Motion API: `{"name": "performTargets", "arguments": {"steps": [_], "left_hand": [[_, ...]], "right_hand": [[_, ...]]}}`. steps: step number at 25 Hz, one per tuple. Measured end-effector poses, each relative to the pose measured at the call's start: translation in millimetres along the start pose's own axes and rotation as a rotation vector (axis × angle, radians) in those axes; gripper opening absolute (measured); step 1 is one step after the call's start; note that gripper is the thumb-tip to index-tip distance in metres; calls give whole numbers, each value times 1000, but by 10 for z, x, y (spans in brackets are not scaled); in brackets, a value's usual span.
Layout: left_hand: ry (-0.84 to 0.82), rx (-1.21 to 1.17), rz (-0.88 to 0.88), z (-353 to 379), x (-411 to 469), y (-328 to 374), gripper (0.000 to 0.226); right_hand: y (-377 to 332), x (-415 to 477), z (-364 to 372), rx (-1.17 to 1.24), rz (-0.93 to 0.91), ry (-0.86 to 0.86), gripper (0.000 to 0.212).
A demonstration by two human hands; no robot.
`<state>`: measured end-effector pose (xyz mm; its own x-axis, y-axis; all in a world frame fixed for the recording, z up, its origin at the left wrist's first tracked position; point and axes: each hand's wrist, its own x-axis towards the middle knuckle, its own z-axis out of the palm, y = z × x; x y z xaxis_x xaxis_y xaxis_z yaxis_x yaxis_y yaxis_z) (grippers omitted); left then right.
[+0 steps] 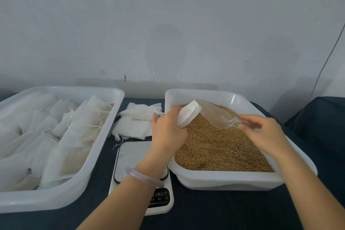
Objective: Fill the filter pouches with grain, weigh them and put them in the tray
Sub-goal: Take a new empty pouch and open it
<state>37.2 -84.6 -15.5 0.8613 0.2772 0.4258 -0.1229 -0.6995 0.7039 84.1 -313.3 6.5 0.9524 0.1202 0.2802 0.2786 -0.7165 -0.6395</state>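
Now filling step. Your left hand [168,129] grips pouch [186,115] above grain [220,151] in tub [242,179], pouch mouth turned toward scoop [218,115]. Your right hand [261,132] pinches scoop handle; scoop's front end sits at pouch mouth. Grain inside clear scoop: cannot tell.

Next move likely: raise handle so grain slides in, pouch mouth held wide, both over tub so spill falls back. After that, pouch onto scale [130,155] beside tub, then tray [104,136] at left, part full of pouches.
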Motion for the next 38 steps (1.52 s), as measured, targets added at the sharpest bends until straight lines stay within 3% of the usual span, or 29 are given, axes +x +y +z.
{"name": "performTargets", "arguments": {"steps": [4, 15, 25, 38], "left_hand": [[-80, -189, -74, -29, -61, -125, 36], [-106, -22, 96, 5, -79, -119, 32], [-118, 56, 128, 26, -75, -130, 38], [-174, 27, 115, 9, -77, -114, 37]], "right_hand": [[-48, -114, -343, 45, -46, -24, 31], [-475, 141, -950, -333, -207, -214, 38], [-637, 178, -1012, -568, -312, -124, 37], [-593, 240, -974, -568, -378, -84, 35]]}}
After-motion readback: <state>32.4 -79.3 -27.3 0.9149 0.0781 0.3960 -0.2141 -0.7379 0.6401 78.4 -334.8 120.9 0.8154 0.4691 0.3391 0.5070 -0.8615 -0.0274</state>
